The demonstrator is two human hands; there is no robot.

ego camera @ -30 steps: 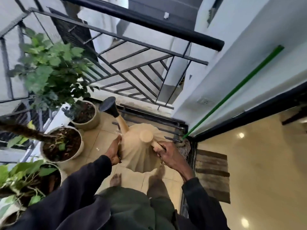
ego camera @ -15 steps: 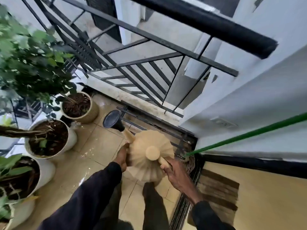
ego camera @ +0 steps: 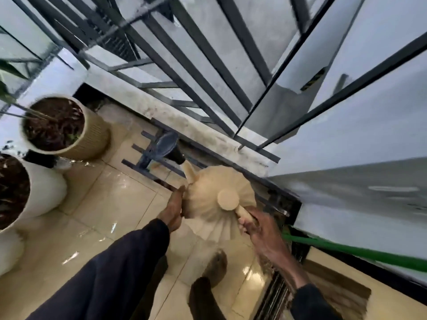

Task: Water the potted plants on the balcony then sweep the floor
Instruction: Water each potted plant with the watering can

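Two hands hold ribbed beige watering can.

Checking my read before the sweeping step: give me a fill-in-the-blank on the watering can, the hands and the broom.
1. The right hand grips the watering can by its ____.
2. The broom stick on the right is coloured ____.
3. The beige pot is filled with dark ____.
Missing words: handle, green, soil.
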